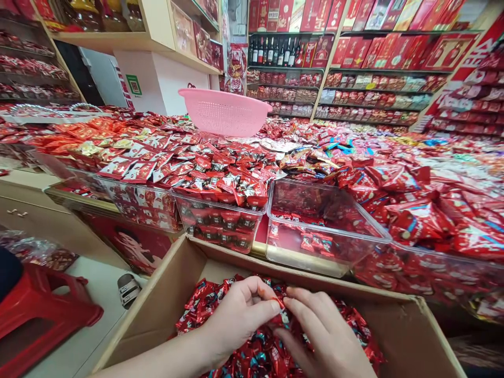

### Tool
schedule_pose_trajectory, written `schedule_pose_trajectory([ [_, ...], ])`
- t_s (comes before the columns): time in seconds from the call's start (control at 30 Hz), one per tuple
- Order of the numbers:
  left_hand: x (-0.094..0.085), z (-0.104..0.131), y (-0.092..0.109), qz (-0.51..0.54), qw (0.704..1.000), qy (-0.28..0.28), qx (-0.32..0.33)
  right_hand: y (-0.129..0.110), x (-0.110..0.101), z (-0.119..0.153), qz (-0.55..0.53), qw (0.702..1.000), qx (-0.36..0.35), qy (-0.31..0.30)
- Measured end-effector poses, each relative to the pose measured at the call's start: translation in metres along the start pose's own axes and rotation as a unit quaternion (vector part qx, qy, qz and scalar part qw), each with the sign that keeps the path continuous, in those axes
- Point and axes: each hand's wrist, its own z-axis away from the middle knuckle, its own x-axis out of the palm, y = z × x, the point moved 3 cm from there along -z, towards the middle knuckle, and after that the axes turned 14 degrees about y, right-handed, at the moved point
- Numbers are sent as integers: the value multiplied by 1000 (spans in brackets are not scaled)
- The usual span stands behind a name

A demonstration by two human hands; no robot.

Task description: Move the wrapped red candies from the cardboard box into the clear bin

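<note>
Over an open cardboard box (397, 320) my two hands meet around one small red wrapped candy (282, 315). My left hand (246, 310) pinches its upper left end between thumb and forefinger. At its right side, my right hand (325, 328) has curled fingers against the wrapper, with the thumb below, slightly blurred. Part of the candy is hidden behind the fingers. A heap of red wrapped candies (255, 352), with bits of teal and white on them, lies under both hands inside the box.
Beyond the box stands a clear plastic bin (326, 249) with a few candies at its bottom. Left of it is a full bin of red-and-black packets (220, 226). A pink basket (228, 113) sits on the candy display. A red stool (47, 310) stands at left.
</note>
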Motion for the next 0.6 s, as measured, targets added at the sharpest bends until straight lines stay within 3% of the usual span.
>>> schedule_pose_trajectory([
  [0.13, -3, 5, 12, 34, 998, -40, 39, -11, -23, -27, -12, 998, -39, -40],
  [0.27, -9, 2, 14, 41, 998, -49, 17, -2, -67, -109, 73, 994, -68, 55],
  [0.33, -10, -2, 10, -8, 999, -46, 7, 15, -69, -155, 118, 988, -84, 47],
  [0.4, -9, -5, 4, -49, 998, -50, -2, 40, -48, -190, 145, 985, -65, -74],
  [0.47, -8, -8, -3, -74, 996, -56, -13, 66, -17, -207, 166, 960, -47, -221],
  [0.53, -7, -9, -9, -95, 993, -63, -23, 85, 15, -206, 172, 920, -59, -347],
  [0.6, -8, -9, -14, -119, 990, -67, -27, 97, 41, -195, 162, 890, -83, -419],
])
